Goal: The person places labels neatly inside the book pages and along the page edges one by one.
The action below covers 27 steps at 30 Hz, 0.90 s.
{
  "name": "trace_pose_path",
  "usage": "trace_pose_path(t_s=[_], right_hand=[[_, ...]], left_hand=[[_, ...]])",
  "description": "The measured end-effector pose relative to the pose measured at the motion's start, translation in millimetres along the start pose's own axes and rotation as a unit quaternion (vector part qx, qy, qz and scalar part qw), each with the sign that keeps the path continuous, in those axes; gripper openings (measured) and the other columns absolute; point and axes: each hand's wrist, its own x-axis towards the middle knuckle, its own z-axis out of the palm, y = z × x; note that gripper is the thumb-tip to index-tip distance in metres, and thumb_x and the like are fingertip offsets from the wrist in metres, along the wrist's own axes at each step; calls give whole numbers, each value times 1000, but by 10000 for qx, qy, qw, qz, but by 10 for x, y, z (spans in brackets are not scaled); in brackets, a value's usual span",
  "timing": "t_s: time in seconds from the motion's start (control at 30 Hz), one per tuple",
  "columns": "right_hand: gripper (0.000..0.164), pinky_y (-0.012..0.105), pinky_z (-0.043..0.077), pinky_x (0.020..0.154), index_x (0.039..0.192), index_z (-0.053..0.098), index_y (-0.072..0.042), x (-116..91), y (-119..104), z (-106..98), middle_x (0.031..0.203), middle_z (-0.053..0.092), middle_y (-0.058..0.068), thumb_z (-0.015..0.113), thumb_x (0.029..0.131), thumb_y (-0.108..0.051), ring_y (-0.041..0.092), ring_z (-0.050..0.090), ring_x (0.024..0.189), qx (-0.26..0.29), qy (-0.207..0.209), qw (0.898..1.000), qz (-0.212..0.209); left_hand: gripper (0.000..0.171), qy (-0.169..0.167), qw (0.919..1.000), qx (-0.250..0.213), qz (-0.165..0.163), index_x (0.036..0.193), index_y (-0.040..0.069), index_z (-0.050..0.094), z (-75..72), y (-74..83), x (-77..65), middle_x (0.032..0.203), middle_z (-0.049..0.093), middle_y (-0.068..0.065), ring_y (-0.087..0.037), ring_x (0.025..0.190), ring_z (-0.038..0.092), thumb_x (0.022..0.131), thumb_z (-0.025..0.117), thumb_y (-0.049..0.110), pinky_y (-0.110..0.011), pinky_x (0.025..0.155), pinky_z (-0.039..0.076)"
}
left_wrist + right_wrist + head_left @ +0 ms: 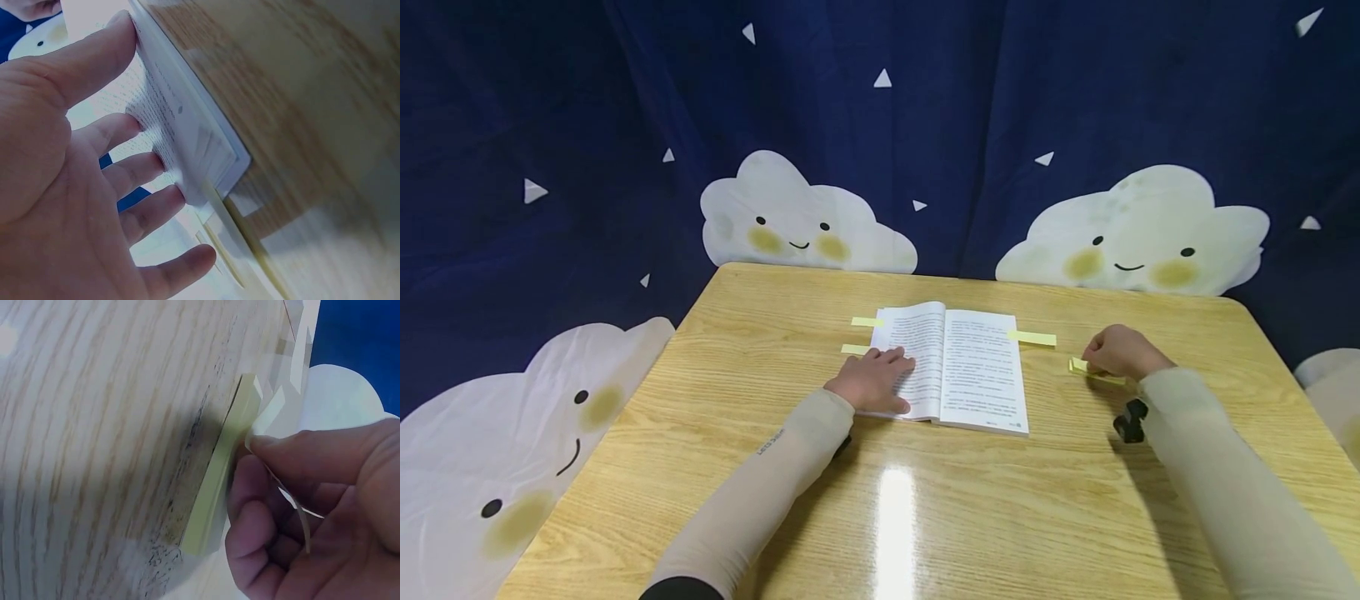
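Observation:
An open book lies on the table with printed pages facing up. My left hand rests on its left page, fingers spread; the left wrist view shows the palm side of this hand along the book's edge. Yellow sticky strips stick out from the book: two at the left, including the upper left strip, and a right strip. To the book's right, my right hand pinches a thin sticky note between thumb and finger. Right beside those fingers lies a yellow sticky note pad.
The wooden table has rounded far corners. Behind it hangs a dark blue curtain printed with smiling clouds. A small black device is at the right wrist.

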Motion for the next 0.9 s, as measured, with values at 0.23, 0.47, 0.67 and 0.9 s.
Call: trace_pose_path(t_s=[0.23,0.47,0.67,0.9], right_hand=[[24,30,41,64,88,71,3,-47,-30,-45,70,64,5,54,93,-12,16,51,64,-21,-49,9998,-192],[27,31,41,66,86,71,2,-54,-15,-71,61,57,-1,52,95,-15,13,45,57,45,-108,9998,-168],[25,31,40,63,84,69,2,-68,-6,-68,64,58,0,54,95,-14,15,45,60,229,-90,9996,-128],[21,33,43,66,94,67,6,-85,1,-46,72,60,4,55,94,-10,18,48,67,342,-118,9992,-138]], left_hand=[[77,-13,10000,19,-4,158,31,27,-6,0,4,168,17,4,-30,154,23,93,64,51,-58,117,29],[78,4,10000,49,5,158,31,27,-7,-8,16,168,18,4,-30,154,23,93,64,51,-58,117,30],[78,71,9999,44,61,157,30,28,-4,-12,12,168,20,3,-31,153,24,92,65,51,-59,116,30],[77,82,9999,66,86,157,30,29,12,-9,25,168,21,3,-31,153,24,92,64,51,-59,116,30]])
